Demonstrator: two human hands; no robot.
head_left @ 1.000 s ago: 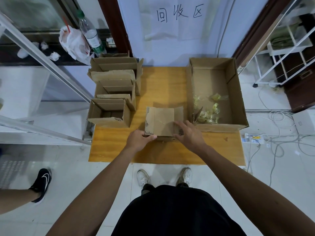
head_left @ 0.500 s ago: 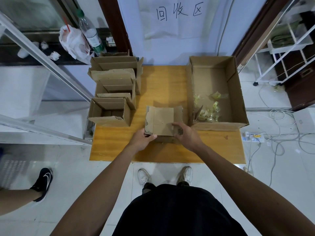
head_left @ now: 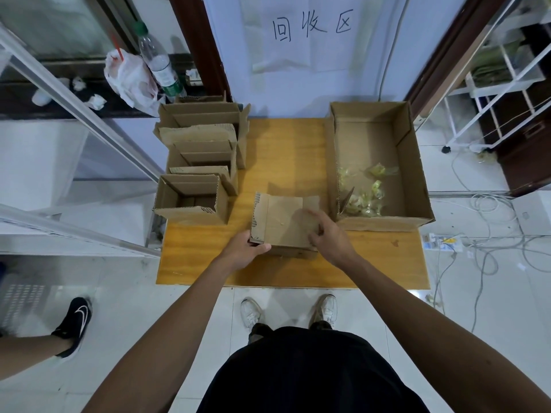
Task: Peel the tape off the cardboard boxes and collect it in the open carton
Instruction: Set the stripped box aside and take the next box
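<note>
Nearest: a pair of white shoes [head_left: 326, 308] on pale glossy floor tiles. A second person's black shoe with a white mark [head_left: 74, 321] is seen at the left.

Left hand [head_left: 243, 253]: clasped round the near left corner of the small brown corrugated cardboard box [head_left: 283, 222], with the thumb laid on its near wall.

Right hand [head_left: 329, 238]: held over the near right part of the box top. The fingers are curled and blurred, and whether anything is pinched cannot be told.

Small brown corrugated cardboard box: stood at the front middle of the yellow wooden table [head_left: 292, 150] with its closed flaps upward. A fluted cut edge is shown along its left side. The top is slightly wider left to right than deep.

Large open brown cardboard carton [head_left: 384, 223]: set just right of the box, mouth upward, long axis running away from the person. Crumpled wads of clear yellowish tape [head_left: 368, 201] are held in its near half.

Open brown cardboard boxes [head_left: 193, 201]: ranged along the table's left side, flaps raised.

Farthest: a clear plastic bottle [head_left: 158, 64], a white plastic bag [head_left: 128, 76] and a white paper sheet with handwritten characters [head_left: 310, 25].
</note>
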